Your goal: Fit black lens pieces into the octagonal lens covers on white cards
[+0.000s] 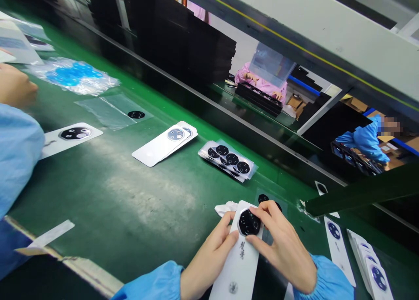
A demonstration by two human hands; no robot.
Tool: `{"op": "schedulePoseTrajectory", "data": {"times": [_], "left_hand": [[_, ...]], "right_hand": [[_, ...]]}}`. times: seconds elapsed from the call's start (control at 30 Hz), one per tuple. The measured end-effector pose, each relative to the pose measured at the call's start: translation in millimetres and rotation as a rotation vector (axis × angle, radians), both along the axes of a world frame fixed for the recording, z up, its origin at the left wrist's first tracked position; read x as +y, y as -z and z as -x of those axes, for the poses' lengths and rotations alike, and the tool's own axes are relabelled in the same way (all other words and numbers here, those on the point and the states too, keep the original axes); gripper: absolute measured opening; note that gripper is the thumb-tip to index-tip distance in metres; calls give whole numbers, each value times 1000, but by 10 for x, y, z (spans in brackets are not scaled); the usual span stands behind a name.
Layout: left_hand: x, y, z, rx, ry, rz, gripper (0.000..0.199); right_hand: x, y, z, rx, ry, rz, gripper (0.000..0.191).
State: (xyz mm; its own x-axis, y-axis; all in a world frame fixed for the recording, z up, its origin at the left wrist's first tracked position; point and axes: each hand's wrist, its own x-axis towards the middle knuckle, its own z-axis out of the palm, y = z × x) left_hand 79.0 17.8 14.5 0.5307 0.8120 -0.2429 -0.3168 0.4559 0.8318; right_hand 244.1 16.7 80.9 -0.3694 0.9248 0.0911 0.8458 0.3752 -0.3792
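A white phone back panel (234,265) with dark printed characters lies tilted in front of me at the near edge of the bench. My left hand (211,252) grips its left edge between thumb and fingers. A black eight-sided camera lens cover (249,222) sits at the panel's upper end. Thumb and fingertips of my right hand (283,245) pinch this cover at its right side and lower edge. Just behind the panel lie a crumpled white cloth or paper (225,208) and a clear sheet with black lens covers (262,199), partly hidden by my right hand.
Stacked sheets of black lens covers (229,160) lie beyond my hands, left of them white panels (163,145). More panels (376,265) stand stacked at right, near a dark green post (356,191). A co-worker's sleeve (18,151) and hand reach in at left, over another panel (70,136).
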Motion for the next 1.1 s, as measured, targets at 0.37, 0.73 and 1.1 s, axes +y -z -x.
{"op": "schedulePoseTrajectory", "data": {"times": [0.37,0.73,1.1], "left_hand": [[-15,9,-32,118,-116,6,51],[-3,19,-30,157,-196,-67,43],[16,-18,-2,305,-144,-237,32]], "right_hand": [[-30,-65,114,-109,38,39,44],[-59,-56,204,-231,12,-73,48],[-53,-6,222,-259,-11,-132,55]]}}
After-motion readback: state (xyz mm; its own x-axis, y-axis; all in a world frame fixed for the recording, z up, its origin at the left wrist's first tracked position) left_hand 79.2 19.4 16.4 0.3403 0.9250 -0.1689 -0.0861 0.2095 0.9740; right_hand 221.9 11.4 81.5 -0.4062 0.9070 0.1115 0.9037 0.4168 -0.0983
